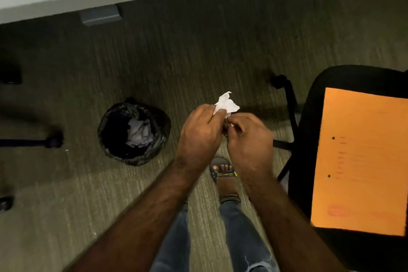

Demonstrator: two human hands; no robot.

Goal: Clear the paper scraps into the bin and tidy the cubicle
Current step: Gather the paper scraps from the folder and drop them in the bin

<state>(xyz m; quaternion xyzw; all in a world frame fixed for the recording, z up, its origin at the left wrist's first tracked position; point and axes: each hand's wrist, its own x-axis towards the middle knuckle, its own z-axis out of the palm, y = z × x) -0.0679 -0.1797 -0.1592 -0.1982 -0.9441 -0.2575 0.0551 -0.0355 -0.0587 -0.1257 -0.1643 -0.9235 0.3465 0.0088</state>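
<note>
Your left hand (199, 130) grips a crumpled paper scrap (226, 105); your right hand (249, 137) pinches its lower edge, right of the bin (134, 131).

crumpled white scrap (226, 105) right of bin (134, 131)

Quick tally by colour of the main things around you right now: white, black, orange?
White: 1, the crumpled paper scrap gripped by the left hand and right hand.
Black: 2, the lined bin and the chair.
Orange: 1, the folder lying on the chair.
Total: 4
</note>
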